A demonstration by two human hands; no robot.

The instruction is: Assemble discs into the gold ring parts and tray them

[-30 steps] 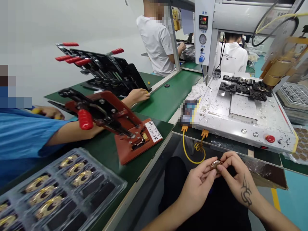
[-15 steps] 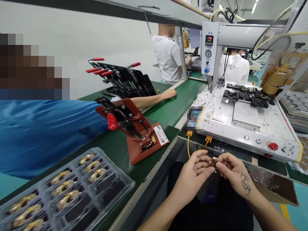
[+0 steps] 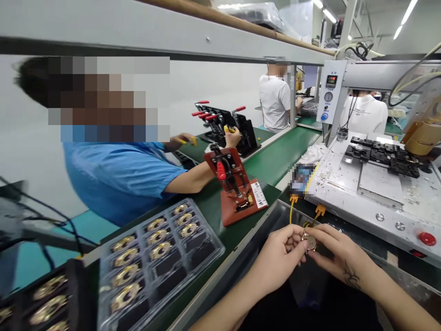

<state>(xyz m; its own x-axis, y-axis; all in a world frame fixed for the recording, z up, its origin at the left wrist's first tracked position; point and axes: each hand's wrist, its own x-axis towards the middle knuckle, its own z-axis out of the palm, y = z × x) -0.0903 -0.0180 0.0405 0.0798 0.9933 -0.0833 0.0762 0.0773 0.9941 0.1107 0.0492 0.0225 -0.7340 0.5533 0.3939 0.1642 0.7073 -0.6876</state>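
Note:
A small round metal part (image 3: 311, 242), rose-gold at the rim and shaped like a watch case, is held between both hands above my lap. Its flat, greyish face is turned partly up toward me. My left hand (image 3: 280, 253) pinches its left side, with the thumb lying on the face and the other fingers curled behind. On the opposite side, the thumb and fingers of my right hand (image 3: 339, 248) grip the rim. The fingers hide part of the edge.
Left of my arms lies a clear plastic tray (image 3: 215, 246) with several gold rings. Behind it stands a reddish-brown clamp fixture (image 3: 229, 211). A co-worker in blue (image 3: 138, 179) reaches toward black clamp fixtures (image 3: 246, 133). On the right is a white press machine (image 3: 372, 195) with a red button (image 3: 427, 238).
My view has swung left and up. The round part has turned, showing more of its flat face. The co-worker's hand has left the green surface and is now at the black fixtures with something yellow.

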